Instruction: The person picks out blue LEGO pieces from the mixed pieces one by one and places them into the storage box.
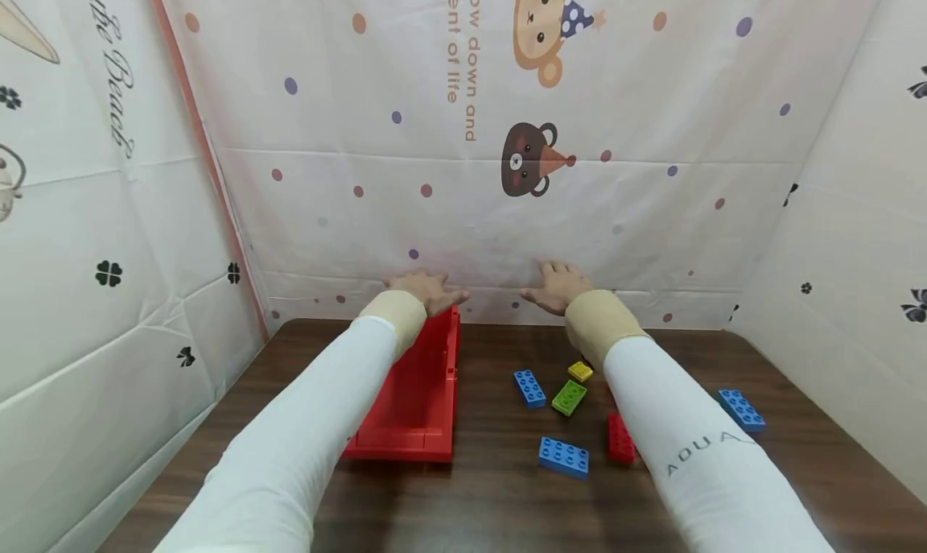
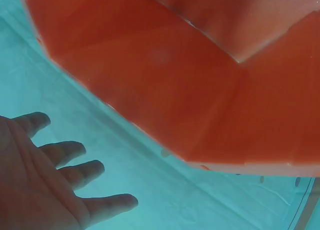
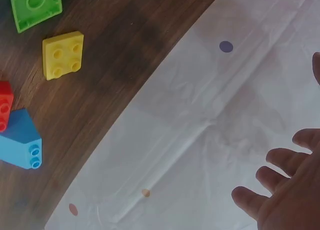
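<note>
Both arms reach forward over the table in the head view. My left hand [image 1: 425, 290] hovers above the far end of a red box [image 1: 405, 400], fingers spread and holding nothing. In the left wrist view its fingers are extended beside the red box [image 2: 150, 79]. My right hand [image 1: 558, 287] is held out past the table's far edge, palm down with fingers apart. Nearest to it are a yellow brick [image 1: 580, 371], a green brick [image 1: 569, 398] and a blue brick [image 1: 529, 389]. The right wrist view shows the yellow brick [image 3: 63, 55] well apart from the fingers.
A longer blue brick [image 1: 563, 457] lies nearer the front. A red brick [image 1: 620, 439] is partly hidden by the right sleeve. Another blue brick [image 1: 741, 410] lies at the right. A blue sloped brick [image 3: 22, 140] shows in the right wrist view. Patterned cloth [image 1: 348, 223] surrounds the wooden table [image 1: 492, 505].
</note>
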{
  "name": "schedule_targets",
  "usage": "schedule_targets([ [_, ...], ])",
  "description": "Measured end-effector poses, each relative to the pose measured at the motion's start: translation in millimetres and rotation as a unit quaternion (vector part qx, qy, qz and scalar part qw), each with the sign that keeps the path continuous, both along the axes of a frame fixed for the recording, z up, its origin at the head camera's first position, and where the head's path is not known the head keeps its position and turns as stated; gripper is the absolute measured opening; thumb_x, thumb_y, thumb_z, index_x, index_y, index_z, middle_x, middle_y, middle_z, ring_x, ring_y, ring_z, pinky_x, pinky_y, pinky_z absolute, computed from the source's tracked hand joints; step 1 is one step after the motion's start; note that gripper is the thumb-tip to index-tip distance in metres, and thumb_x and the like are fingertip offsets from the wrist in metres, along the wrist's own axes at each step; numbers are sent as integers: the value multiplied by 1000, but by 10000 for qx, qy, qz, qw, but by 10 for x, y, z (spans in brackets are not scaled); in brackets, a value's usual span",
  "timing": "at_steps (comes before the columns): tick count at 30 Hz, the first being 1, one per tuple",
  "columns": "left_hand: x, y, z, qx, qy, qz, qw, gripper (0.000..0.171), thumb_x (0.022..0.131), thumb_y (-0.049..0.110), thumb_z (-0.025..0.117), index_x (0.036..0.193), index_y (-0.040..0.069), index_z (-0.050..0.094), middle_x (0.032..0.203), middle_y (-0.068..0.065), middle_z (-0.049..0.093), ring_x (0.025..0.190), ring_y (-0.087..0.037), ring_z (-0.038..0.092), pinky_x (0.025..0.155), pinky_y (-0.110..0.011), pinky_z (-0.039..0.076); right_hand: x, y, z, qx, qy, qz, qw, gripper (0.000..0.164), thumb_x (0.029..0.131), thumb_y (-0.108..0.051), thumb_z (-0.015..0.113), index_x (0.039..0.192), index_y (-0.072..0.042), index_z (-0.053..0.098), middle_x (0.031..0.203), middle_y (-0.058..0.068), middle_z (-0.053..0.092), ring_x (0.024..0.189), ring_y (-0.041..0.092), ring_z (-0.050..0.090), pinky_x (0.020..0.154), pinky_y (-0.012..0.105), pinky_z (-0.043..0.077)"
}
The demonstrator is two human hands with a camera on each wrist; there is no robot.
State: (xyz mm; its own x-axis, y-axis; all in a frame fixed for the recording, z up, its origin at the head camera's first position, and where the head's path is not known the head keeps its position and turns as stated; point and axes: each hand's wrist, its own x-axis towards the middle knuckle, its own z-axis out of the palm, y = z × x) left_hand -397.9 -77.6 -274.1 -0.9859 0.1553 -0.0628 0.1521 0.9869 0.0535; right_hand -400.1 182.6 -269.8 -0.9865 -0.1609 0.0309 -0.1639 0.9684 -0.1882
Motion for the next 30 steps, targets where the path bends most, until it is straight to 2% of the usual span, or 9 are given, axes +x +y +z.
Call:
schedule_targets([
  [3, -4, -28, 38, 97, -162, 10, 9998, 77, 103, 58, 43, 171, 24, 27, 163, -18, 41, 150, -42, 36, 117, -76, 26, -14, 23, -4, 42, -14, -37, 10000, 82, 109, -47, 51, 166, 4, 20, 169, 31, 21, 155, 51, 19, 124, 65, 23],
  [12, -11, -186, 25, 315, -199, 259, 9990, 63, 98, 22, 65, 157, 14, 45, 136, -19, 59, 135, -44, 51, 112, -77, 33, -41, 138, -95, 208, -18, 46, 9998, 73, 107, -38, 55, 155, 15, 37, 158, 37, 38, 149, 51, 35, 121, 60, 33],
  [17, 80, -288, -30, 587, -464, 589, 9955, 54, 98, 18, 65, 150, 9, 51, 121, -18, 61, 111, -34, 58, 101, -54, 54, -47, 211, -220, 309, -35, 344, 9989, 54, 104, -30, 58, 132, 17, 59, 130, 33, 63, 124, 48, 61, 105, 56, 52],
  [19, 101, -341, -30, 619, -542, 643, 9945, 43, 98, 17, 64, 140, 6, 58, 113, -17, 62, 100, -31, 58, 90, -44, 57, -48, 240, -255, 273, -88, 386, 9988, 49, 102, -28, 59, 125, 15, 62, 122, 31, 66, 117, 46, 65, 99, 55, 54],
  [23, 170, -439, 48, 514, -637, 599, 9948, 15, 99, 16, 60, 99, 5, 69, 92, -10, 59, 84, -25, 55, 79, -39, 52, -48, 287, -289, 132, -170, 397, 9990, 49, 100, -25, 60, 126, 16, 59, 123, 32, 65, 117, 46, 64, 99, 55, 54],
  [25, 171, -484, 82, 363, -704, 479, 9957, 19, 98, 16, 58, 81, 7, 64, 86, -8, 56, 82, -24, 54, 79, -37, 51, -33, 295, -300, 100, -160, 411, 9990, 51, 100, -24, 61, 130, 17, 57, 126, 33, 64, 119, 47, 63, 101, 55, 53],
  [26, 141, -510, 78, 318, -781, 421, 9955, 20, 98, 15, 57, 82, 5, 64, 91, -10, 58, 86, -24, 54, 82, -37, 52, -27, 291, -304, 74, -186, 395, 9990, 52, 100, -24, 62, 131, 17, 57, 128, 33, 64, 120, 47, 63, 102, 55, 53],
  [28, 16, -582, 24, 157, -925, 241, 9953, 26, 99, 14, 54, 106, -4, 70, 117, -17, 64, 97, -25, 55, 91, -36, 51, -19, 279, -319, 59, -230, 365, 9991, 53, 101, -24, 63, 134, 17, 55, 131, 33, 63, 122, 47, 62, 104, 55, 52],
  [30, -288, -708, -158, -28, -987, -20, 9951, 47, 97, 15, 52, 133, -15, 59, 135, -25, 59, 90, -22, 54, 83, -32, 51, -13, 260, -331, 1, -258, 332, 9991, 53, 101, -23, 64, 135, 16, 56, 132, 33, 63, 123, 47, 62, 105, 56, 51],
])
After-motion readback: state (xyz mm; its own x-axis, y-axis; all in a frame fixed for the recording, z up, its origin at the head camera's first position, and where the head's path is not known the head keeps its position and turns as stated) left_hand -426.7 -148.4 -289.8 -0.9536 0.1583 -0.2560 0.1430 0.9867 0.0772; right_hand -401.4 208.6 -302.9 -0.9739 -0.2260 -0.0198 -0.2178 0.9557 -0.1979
